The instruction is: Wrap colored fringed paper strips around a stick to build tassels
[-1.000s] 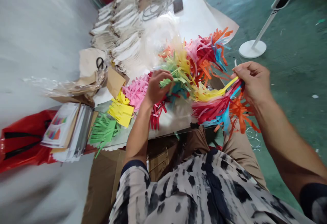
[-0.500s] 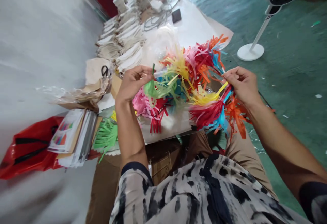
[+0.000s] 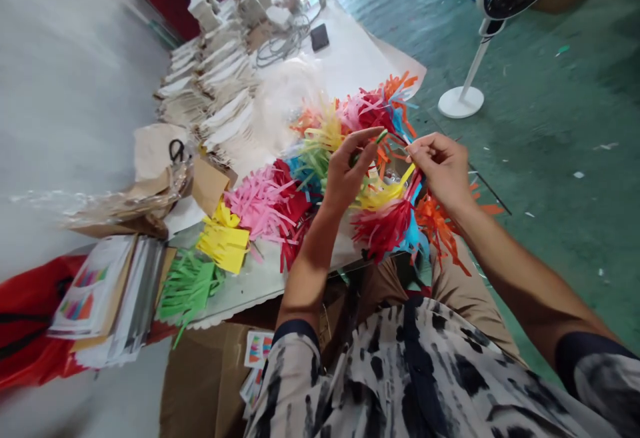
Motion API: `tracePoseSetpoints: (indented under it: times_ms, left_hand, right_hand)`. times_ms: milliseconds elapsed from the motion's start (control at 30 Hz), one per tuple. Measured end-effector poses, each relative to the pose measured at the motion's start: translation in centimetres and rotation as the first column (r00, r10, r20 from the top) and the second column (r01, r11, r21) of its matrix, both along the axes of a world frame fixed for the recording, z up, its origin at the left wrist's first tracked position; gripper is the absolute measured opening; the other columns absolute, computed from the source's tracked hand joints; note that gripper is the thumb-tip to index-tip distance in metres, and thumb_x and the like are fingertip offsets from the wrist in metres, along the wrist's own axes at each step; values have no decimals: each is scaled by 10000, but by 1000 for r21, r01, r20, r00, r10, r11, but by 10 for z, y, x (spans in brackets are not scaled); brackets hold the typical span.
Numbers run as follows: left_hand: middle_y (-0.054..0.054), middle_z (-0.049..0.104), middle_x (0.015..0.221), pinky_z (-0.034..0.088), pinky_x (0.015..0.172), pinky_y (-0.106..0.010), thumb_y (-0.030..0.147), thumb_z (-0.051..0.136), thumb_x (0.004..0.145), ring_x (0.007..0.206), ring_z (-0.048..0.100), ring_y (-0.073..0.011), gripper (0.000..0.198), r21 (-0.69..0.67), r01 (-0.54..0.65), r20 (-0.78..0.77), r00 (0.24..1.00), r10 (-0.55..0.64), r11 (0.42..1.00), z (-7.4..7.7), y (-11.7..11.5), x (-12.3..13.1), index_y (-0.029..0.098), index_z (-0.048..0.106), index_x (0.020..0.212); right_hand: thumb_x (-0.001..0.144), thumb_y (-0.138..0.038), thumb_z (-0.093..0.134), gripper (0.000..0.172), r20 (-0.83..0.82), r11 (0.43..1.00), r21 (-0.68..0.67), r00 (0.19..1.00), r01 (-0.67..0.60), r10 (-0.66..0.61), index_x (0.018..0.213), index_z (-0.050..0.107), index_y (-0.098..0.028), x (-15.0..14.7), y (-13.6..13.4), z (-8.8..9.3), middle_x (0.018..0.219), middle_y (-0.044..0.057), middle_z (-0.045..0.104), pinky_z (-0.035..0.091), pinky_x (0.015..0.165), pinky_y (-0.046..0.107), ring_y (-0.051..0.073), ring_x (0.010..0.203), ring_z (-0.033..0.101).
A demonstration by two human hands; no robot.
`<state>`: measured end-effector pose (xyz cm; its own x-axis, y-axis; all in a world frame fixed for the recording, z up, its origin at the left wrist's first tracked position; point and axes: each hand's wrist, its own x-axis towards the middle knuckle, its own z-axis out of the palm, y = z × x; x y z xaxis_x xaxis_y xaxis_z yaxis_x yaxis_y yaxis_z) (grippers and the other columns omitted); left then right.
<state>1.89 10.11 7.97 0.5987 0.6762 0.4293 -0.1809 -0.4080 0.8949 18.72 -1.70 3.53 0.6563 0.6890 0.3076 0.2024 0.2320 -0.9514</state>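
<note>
My left hand (image 3: pixel 351 170) is closed, pinching the twisted top of a green tissue tassel (image 3: pixel 382 136); its fringe is mostly hidden behind the fingers. Close on its right, my right hand (image 3: pixel 441 166) pinches the tops of several tassels near a thin string. From it hang a yellow tassel (image 3: pixel 383 195), a red tassel (image 3: pixel 385 228), a blue one (image 3: pixel 414 235) and an orange one (image 3: pixel 443 221). More tassels lie on the table behind, among them pink (image 3: pixel 260 203), light green (image 3: pixel 316 161) and orange-red ones (image 3: pixel 373 110).
Flat green fringe (image 3: pixel 187 285) and yellow fringe (image 3: pixel 225 241) lie at the table's left edge beside stacked printed packets (image 3: pixel 107 291). Black-handled scissors (image 3: pixel 177 151), white bundles (image 3: pixel 225 91) and a cable (image 3: pixel 285 41) lie farther back. A white fan (image 3: pixel 463 101) stands right.
My left hand has moved right with the green tassel, close to my right hand. The view has shifted, showing more of the yellow and pink fringe.
</note>
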Motion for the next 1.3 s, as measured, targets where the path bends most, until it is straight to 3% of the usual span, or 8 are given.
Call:
tracePoseSetpoints:
  times_ms: [133,267,500,733,900,1100,1300]
  left_hand:
    - [35,592,779,409,565,-262,661,823,975,606,496,-88,407,-268,107,64,994,-94,957,-34,-11,27,282,762,1112]
    - [46,593,741,415,565,-238,651,883,923,602,499,-80,437,-357,134,94,990,-107,924,-45,-18,35,252,736,1024]
    - [23,686,814,489,652,-245,646,901,903,664,565,-93,469,-358,122,78,992,-100,926,-52,-24,37,237,759,1084]
    - [7,734,862,477,647,-248,688,882,900,652,555,-83,492,-340,127,70,992,-110,932,-57,-25,36,226,774,1030]
    - [16,730,815,517,695,-254,697,884,890,695,619,-103,487,-318,41,64,998,-22,947,-59,-24,35,241,791,1034]
    - [-4,766,871,569,760,-270,589,898,924,766,691,-119,374,-307,-2,15,1000,7,952,-59,-24,33,235,809,1006]
    - [-19,820,957,614,886,-302,442,913,931,902,757,-146,224,-226,-100,-17,995,99,969,-58,-26,31,232,839,950]
  right_hand:
    - [920,-568,846,309,-35,998,39,998,51,-50,845,768,-279,-5,-3,3,721,-7,659,380,585,332,142,613,475]
    - [928,-644,827,376,8,996,-7,996,94,-94,861,779,-276,-5,-4,3,706,-4,635,397,587,324,149,628,472]
    - [907,-608,855,349,-22,996,-68,998,59,-61,875,835,-261,-8,-6,2,798,21,772,487,609,325,157,652,573]
    - [879,-617,879,350,-22,996,-81,999,26,-28,958,863,-276,-7,-6,1,779,13,757,491,615,330,170,669,608]
    - [928,-639,836,366,-9,996,-91,1000,21,-22,913,834,-274,-8,-5,2,833,34,774,507,627,343,177,679,621]
    - [889,-655,869,383,-14,994,-107,1000,0,-1,967,841,-280,-9,-6,-2,787,20,735,504,632,343,190,701,631]
    - [859,-669,895,406,-7,993,-115,1000,7,-8,895,837,-268,-8,-5,-7,738,7,713,495,606,331,168,658,592]
